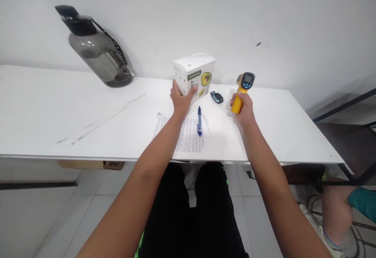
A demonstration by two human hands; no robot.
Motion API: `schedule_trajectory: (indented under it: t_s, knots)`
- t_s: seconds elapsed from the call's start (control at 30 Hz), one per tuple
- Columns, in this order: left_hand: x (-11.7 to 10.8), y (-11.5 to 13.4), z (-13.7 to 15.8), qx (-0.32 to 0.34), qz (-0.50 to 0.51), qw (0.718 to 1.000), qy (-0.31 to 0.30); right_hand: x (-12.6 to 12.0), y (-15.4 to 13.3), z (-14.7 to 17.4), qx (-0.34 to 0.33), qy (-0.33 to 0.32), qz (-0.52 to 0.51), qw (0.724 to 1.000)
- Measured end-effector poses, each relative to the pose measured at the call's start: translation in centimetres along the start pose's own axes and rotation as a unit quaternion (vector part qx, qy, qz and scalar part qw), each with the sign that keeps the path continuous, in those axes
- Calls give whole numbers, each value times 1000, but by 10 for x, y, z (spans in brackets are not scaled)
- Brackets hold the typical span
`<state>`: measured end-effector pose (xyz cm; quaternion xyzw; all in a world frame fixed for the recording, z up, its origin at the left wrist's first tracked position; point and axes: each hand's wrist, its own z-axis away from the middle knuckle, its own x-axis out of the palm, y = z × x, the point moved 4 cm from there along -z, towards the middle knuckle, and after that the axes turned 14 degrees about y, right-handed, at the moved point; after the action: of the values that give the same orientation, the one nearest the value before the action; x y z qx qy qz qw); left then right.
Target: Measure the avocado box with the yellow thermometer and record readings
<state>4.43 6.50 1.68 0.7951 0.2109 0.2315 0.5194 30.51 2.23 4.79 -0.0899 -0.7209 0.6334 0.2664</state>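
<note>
At the centre of the frame, the left hand [182, 99] holds a white cardboard carton [180, 73] printed with avocados, thumb on its front face and fingers round its left side; this spread grip probably keeps the carton steady. The carton looks upright, its long axis running up the frame and its printed front turned towards lower right; its base is partly hidden.

Right of centre, the right hand [243, 107] is closed round the handle of a yellow-and-black, pistol-shaped plastic thermometer [238, 104], raised over the white tabletop [264, 132]. The handle's long axis slants from lower left to upper right. The screen faces the wearer, likely so it can be read, with the nose seemingly turned towards the wall; its exact aim is unclear.

Below the carton, a slim blue pen [199, 121] lies on a printed paper sheet [188, 142], tip towards the wall.
</note>
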Motion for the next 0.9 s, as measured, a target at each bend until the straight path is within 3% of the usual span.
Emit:
schedule_trajectory:
  t_s: [0.2, 0.47, 0.73, 0.9]
  knots:
    - [-3, 7, 4, -44, 1, 999, 5, 11, 3, 17, -66, -63, 23, 996]
    - [-4, 19, 6, -29, 64, 997, 28, 9, 12, 21, -184, -51, 123, 974]
    - [-5, 54, 17, 57, 110, 992, -9, 12, -3, 43, -252, -69, 149, 954]
    - [-6, 57, 21, 87, 110, 990, -13, 16, -7, 51, -298, -99, 178, 932]
